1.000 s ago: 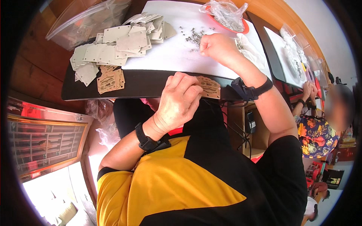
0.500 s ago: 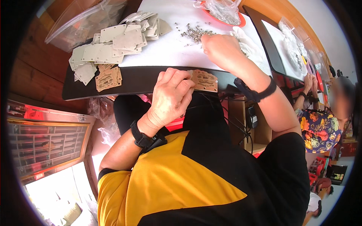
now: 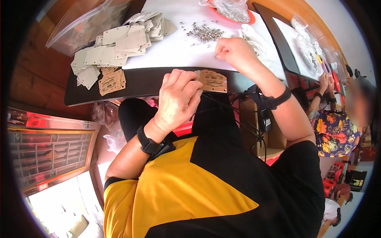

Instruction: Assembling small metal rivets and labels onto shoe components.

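My left hand (image 3: 178,97) is closed on the left end of a brown printed card (image 3: 214,81) with notched corners and small holes, held over the table's black near edge. My right hand (image 3: 239,52) is pinched above the white sheet, up and to the right of the card. Whatever sits between its fingertips is too small to name. Just beyond it lies a loose heap of small shiny metal pieces (image 3: 207,33). Left of my left hand rests a small stack of brown printed cards (image 3: 112,82), beside a larger spread of pale blank cards (image 3: 131,39) with corner holes.
A clear plastic bag (image 3: 79,33) stands at the far left. At the back, a red-orange bowl (image 3: 251,19) holds a bag of metal pieces. A white cloth or bag (image 3: 258,39) lies right of my right hand. Another person in a flowered top (image 3: 337,133) works at a neighbouring table.
My right hand has drawn back from the metal heap, toward me and slightly right, with its fingertips together. My left hand still holds the card in nearly the same place.
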A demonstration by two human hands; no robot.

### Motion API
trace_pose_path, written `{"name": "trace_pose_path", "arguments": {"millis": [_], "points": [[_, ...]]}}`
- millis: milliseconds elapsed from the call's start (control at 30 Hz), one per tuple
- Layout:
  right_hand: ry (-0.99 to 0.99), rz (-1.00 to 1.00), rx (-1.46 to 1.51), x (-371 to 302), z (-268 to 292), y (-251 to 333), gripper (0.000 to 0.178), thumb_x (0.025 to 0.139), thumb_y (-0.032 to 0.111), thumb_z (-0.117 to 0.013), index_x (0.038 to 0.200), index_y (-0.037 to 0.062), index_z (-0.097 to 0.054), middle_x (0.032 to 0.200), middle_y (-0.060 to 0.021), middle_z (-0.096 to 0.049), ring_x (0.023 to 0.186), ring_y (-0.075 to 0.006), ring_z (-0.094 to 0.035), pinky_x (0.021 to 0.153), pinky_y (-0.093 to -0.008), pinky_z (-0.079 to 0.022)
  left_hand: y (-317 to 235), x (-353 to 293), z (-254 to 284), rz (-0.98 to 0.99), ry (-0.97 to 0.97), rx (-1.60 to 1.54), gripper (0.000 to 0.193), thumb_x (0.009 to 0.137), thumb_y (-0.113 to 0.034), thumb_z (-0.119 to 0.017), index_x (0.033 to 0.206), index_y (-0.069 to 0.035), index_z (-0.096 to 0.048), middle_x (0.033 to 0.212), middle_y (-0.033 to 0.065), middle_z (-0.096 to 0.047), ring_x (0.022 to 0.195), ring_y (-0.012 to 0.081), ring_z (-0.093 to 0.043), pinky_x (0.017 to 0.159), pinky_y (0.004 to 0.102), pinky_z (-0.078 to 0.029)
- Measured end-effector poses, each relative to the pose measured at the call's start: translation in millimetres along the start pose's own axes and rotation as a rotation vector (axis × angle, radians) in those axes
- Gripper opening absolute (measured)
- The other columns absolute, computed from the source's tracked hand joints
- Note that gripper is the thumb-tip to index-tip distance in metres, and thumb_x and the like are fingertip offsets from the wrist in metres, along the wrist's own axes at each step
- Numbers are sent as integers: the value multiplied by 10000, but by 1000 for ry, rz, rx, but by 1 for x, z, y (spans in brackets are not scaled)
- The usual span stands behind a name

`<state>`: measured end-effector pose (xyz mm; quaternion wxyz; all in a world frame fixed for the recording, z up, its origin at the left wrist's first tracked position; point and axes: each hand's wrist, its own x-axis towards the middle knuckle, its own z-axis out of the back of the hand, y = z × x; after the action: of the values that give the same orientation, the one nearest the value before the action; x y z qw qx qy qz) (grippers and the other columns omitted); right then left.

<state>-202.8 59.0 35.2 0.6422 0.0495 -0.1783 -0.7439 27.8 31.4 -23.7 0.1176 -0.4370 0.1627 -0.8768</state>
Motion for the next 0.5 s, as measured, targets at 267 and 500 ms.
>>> {"name": "trace_pose_path", "arguments": {"millis": [267,500], "points": [[35,57,-29,4,-2,5,112,773,208,-663,828,110,-667,711,-102,-646,689,-290,-622,603,-401,-451,-5,4,-3,-6,15,48,233,698,-79,-709,920,-64,-640,1011,66,-581,940,262,-535,768,391,-401],[27,111,-212,4,-8,8,102,796,171,-628,836,78,-629,713,-107,-646,705,-309,-623,615,-415,-453,-8,10,-10,-88,117,74,261,720,-122,-701,974,-75,-659,1063,56,-602,969,259,-553,828,381,-391]]}}
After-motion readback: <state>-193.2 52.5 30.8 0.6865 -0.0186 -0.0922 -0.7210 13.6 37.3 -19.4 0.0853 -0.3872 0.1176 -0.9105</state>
